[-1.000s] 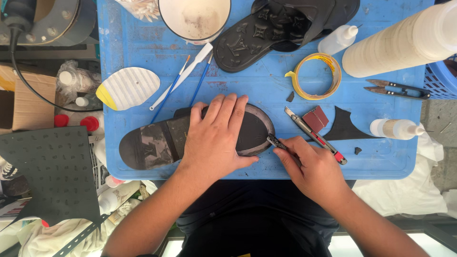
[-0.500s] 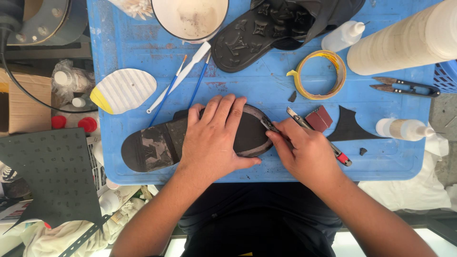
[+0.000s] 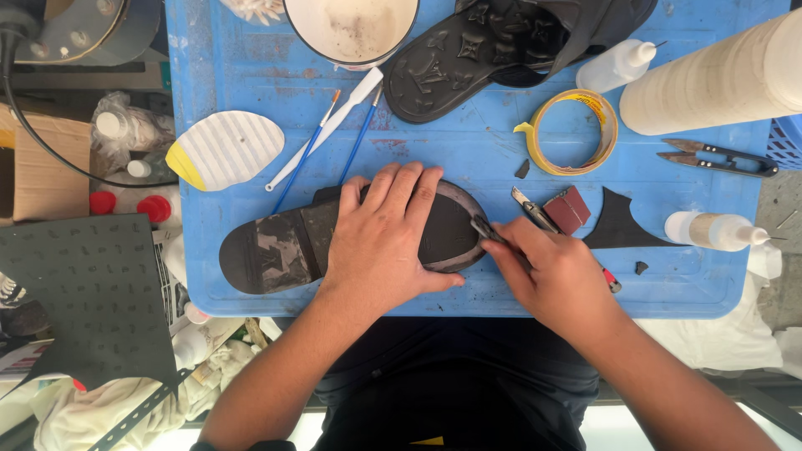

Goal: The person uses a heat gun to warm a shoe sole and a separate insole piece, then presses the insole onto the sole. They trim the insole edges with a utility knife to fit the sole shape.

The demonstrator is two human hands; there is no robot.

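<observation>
Since the earlier frames the right hand [image 3: 558, 280] has slid leftward from beside the utility knife [image 3: 543, 221] until the small dark tool [image 3: 489, 231] in its closed grip meets the right rim of the upturned black sole [image 3: 276, 246]; the left hand [image 3: 384, 238] has stayed spread flat on that sole, its grip open, fingers splayed and pressing down. The sole itself has not shifted: it lies lengthwise near the front edge of the blue counter [image 3: 234, 75], heel to the left. A roll of yellow tape [image 3: 571, 132] lies above the right hand, with a small reddish-brown block [image 3: 568, 209] just beside the knife. A white squeeze bottle [image 3: 618, 65] lies near the top beside a black sandal [image 3: 493, 50], and a second bottle [image 3: 710, 230] with a tan band lies on its side at the right edge, below the small snips [image 3: 718, 159]. A large cream roll [image 3: 718, 79] lies across the upper right corner. Left of the sole rests a white ribbed sole piece with a yellow edge [image 3: 225, 150], and a white bowl [image 3: 351, 29] sits at the top.
</observation>
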